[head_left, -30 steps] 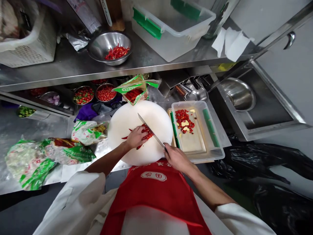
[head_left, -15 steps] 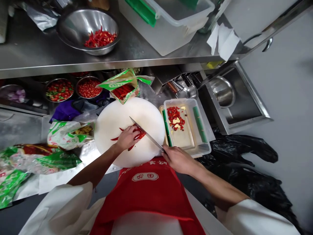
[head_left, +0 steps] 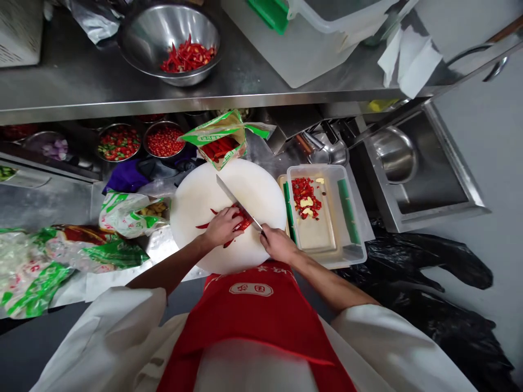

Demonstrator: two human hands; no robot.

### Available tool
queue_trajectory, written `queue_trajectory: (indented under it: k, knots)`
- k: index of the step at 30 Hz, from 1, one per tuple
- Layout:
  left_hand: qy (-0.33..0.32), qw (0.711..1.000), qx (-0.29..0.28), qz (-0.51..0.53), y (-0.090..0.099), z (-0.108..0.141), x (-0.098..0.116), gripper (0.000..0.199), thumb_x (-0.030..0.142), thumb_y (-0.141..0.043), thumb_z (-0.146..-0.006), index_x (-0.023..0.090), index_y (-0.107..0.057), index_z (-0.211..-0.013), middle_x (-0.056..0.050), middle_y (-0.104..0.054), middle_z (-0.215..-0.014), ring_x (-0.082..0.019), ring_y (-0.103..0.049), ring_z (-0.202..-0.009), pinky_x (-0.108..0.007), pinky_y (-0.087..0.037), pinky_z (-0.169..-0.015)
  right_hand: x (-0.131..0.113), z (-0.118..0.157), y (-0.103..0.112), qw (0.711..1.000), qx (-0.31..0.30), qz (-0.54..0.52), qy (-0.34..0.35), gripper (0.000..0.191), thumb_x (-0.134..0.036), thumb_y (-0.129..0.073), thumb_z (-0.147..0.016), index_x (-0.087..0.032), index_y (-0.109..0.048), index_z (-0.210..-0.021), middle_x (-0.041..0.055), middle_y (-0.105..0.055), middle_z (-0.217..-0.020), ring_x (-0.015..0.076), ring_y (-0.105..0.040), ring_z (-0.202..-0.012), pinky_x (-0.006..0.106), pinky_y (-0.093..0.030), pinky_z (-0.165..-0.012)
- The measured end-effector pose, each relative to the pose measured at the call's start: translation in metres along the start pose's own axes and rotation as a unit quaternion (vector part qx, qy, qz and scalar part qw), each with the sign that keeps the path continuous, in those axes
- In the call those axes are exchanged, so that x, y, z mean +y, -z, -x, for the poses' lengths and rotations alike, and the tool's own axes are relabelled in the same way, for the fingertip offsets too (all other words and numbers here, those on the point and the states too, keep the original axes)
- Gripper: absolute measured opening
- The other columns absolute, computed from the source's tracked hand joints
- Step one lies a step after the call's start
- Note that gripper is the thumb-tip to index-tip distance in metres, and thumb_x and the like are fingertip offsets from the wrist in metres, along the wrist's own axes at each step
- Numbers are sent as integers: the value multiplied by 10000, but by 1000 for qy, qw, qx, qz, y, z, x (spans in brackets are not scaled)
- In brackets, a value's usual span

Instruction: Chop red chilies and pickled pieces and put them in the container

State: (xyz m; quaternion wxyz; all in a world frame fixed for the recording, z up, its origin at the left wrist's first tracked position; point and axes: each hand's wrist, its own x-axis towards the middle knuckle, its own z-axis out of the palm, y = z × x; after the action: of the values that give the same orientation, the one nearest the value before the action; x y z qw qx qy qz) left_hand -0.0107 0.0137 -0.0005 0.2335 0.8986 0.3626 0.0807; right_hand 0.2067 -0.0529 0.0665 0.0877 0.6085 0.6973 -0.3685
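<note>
A round white cutting board [head_left: 261,188] lies before me. On it, my left hand [head_left: 223,227] presses down on a small bunch of red chilies [head_left: 244,221], fingers curled over them. Stems and tips stick out to the left of the hand. My right hand [head_left: 279,245] is wrapped around the handle of a kitchen knife [head_left: 235,200]. Its blade slants up and left across the board, just right of my left fingertips, beside the chilies. Whether the edge touches them I cannot tell.
Right of the board stands a clear plastic tub [head_left: 355,256] with chopped chili and pale slices. Behind it is an open bag [head_left: 212,136] of red chilies. A steel bowl [head_left: 143,38] of cut chilies sits on the shelf [head_left: 253,100]. More bags [head_left: 114,215] lie left.
My right hand and the knife have moved left and nearer my left hand, and the blade now points further up the board. The whole view has shifted slightly.
</note>
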Motion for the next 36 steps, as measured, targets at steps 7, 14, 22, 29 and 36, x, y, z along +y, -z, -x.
queue_trajectory:
  k: [7,14,22,29,36]
  knots:
    - [13,1000,14,-5,9,17,0,316,417,-728,-792,258,-708,-1064,-99,-512,-1280,-339,-407,-1249,-533,-358,-1078,2,50,12,1000,16,-22,11,216,-313,-364,-1012,-193,-509,-1117,88,-713,-972,214,-659,-858,278,-338,-692]
    - [48,998,10,26,-1,11,-3,266,402,-705,-821,245,-704,-1036,-74,-535,-1233,-285,-467,-1170,-432,-433,-1020,3,91,30,999,-51,-5,-7,229,-307,-370,-1008,-202,-512,-1154,99,-727,-961,244,-676,-888,298,-341,-690]
    - [47,998,22,33,-7,11,-5,254,377,-691,-835,224,-689,-1038,-80,-549,-1180,-262,-499,-1120,-408,-440,-1013,-20,6,4,998,-37,48,-8,241,-271,-346,-1017,-169,-514,-1155,131,-721,-1026,243,-676,-908,295,-351,-714]
    - [39,996,78,23,-6,27,-2,305,410,-711,-819,218,-695,-1056,-104,-514,-1271,-303,-452,-1218,-462,-408,-1056,-17,16,13,999,5,38,6,255,-317,-350,-1024,-171,-510,-1158,101,-719,-1017,213,-669,-896,276,-346,-708]
    - [36,994,103,27,-14,29,-6,199,379,-644,-879,214,-705,-971,-92,-596,-1139,-282,-497,-1132,-449,-459,-981,-5,88,35,998,-50,37,20,215,-304,-360,-1022,-191,-506,-1130,76,-726,-954,218,-682,-880,282,-333,-685]
